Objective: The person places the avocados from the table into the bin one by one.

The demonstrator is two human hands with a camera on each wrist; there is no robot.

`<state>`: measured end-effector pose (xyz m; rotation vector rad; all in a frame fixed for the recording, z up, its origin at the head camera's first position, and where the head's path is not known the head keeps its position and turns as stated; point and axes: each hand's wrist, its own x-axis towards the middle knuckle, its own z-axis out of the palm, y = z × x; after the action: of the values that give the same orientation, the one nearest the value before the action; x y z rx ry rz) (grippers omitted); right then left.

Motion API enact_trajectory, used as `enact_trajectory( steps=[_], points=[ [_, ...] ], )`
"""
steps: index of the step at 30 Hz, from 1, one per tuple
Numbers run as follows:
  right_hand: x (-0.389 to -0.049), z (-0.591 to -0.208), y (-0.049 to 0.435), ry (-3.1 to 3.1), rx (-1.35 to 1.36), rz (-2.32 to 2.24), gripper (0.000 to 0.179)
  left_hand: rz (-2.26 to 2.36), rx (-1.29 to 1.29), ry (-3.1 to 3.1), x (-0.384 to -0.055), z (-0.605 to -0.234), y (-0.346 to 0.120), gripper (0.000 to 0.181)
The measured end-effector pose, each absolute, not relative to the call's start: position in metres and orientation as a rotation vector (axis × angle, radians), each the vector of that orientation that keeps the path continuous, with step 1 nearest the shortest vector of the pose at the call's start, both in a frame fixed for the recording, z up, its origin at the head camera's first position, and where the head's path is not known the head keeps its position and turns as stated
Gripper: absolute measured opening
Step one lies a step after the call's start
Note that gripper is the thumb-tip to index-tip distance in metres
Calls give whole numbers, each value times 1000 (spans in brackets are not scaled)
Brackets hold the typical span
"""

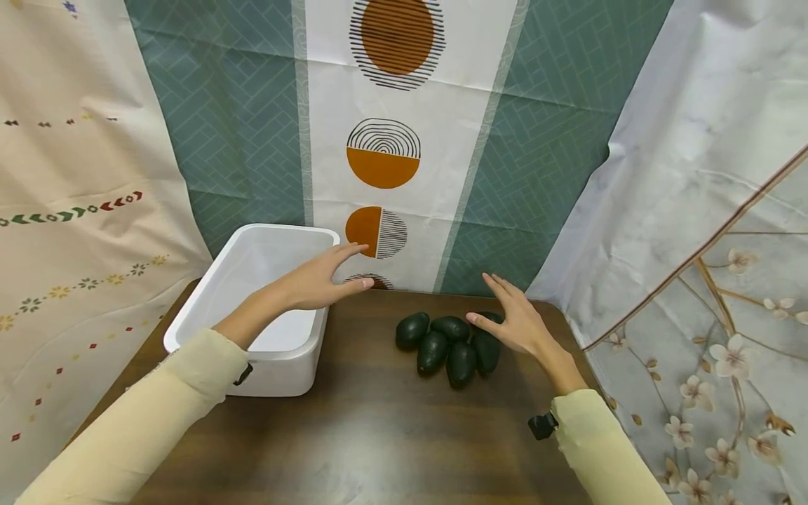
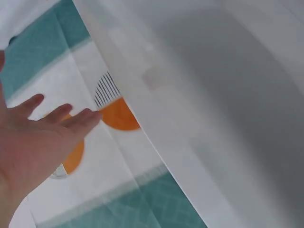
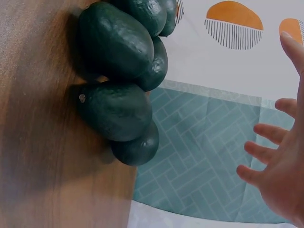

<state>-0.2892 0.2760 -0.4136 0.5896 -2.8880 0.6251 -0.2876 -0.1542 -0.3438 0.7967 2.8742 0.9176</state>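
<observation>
Several dark green avocados (image 1: pixel 432 352) lie bunched together on the brown table, right of centre. My right hand (image 1: pixel 519 324) hovers over the rightmost ones, fingers extended, holding nothing, and partly hides them in the head view. In the right wrist view the avocados (image 3: pixel 116 111) sit apart from the spread fingers. To the left stands a white plastic bin (image 1: pixel 271 372), its visible inside bare and white. My left hand (image 1: pixel 322 280) is raised over the bin's right rim with fingers straight and thumb apart, holding nothing. The left wrist view shows that hand (image 2: pixel 42 142) beside the bin wall (image 2: pixel 156 114).
The wooden table (image 1: pixel 379 435) backs onto a hanging cloth (image 1: pixel 404 98) with green bands and orange circles. A cream patterned cloth (image 1: pixel 82 175) hangs at left, a floral one (image 1: pixel 701 337) at right. A black wrist device (image 1: pixel 543 425) sits at the right cuff.
</observation>
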Motion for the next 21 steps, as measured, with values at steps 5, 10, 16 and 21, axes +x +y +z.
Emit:
enact_trajectory(
  steps=[5, 10, 16, 21],
  points=[
    [-289, -417, 278, -2888, 596, 658, 97, 978, 745, 2956, -289, -342, -181, 79],
    [-290, -424, 281, -2888, 602, 677, 97, 979, 684, 3009, -285, -340, -206, 76],
    [-290, -431, 287, -2877, 599, 714, 95, 934, 589, 3059, -283, -338, -236, 77],
    [-291, -437, 293, -2875, 585, 708, 95, 899, 530, 3087, -283, -339, -260, 78]
  ],
)
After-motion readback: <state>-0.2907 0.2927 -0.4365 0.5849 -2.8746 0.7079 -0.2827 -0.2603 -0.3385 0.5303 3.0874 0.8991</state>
